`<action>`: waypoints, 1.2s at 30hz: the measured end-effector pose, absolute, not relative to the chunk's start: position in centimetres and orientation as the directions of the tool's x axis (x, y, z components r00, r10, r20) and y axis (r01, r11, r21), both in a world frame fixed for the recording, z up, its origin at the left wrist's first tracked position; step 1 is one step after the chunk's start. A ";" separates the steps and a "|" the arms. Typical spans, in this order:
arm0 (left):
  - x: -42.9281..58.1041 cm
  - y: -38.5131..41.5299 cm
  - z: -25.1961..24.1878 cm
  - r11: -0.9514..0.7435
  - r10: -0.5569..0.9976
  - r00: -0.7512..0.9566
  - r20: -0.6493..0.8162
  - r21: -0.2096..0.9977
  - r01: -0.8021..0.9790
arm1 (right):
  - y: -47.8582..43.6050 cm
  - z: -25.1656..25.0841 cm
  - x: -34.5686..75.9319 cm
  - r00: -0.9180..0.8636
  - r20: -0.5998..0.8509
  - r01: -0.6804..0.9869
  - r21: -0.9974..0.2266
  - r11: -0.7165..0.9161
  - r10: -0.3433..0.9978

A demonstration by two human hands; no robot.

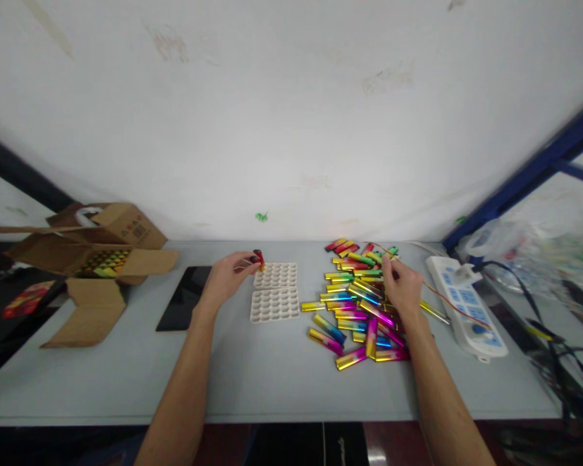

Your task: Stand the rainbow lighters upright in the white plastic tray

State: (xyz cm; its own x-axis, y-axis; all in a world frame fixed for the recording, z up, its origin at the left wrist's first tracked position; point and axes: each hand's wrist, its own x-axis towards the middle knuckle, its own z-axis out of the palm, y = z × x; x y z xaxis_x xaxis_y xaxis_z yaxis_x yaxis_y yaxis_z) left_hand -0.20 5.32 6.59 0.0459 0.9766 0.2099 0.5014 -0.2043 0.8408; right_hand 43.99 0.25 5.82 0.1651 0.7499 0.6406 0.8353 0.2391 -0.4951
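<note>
My left hand pinches a red and gold lighter with a dark top, holding it upright at the far left corner of a white tray. Rows of small slots fill the tray, which is split into two blocks. To the right lies a loose pile of shiny lighters in gold blended with red, green, blue and purple. Over the right side of that pile is my right hand, its fingers closed together; what they hold, if anything, is hidden.
A white power strip with plugs and an orange cable lies right of the pile. A black flat tablet-like slab is left of the tray. An open cardboard box holding packed items stands at far left. A wall borders the table's back.
</note>
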 end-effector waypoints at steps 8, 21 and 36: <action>0.4 5.6 6.3 -0.190 0.969 -0.025 0.244 0.808 0.557 | 0.5 5.5 44.0 0.173 0.637 0.837 -0.497 0.228 0.751; 12.6 7.2 9.4 -0.508 0.823 0.233 0.519 0.486 0.711 | 1.2 4.6 44.3 0.209 0.651 0.809 -0.535 0.245 0.730; 19.8 12.2 5.5 -0.379 0.924 0.265 0.277 0.759 0.529 | 0.9 4.7 44.3 0.210 0.614 0.804 -0.551 0.223 0.761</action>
State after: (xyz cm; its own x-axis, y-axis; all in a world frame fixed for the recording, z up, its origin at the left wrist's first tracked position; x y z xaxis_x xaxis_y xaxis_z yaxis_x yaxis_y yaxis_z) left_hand 19.75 12.16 5.53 0.2648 0.9238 0.2767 0.5288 -0.3790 0.7594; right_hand 44.35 0.90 4.69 0.2096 0.7610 0.6140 0.8045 0.2227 -0.5506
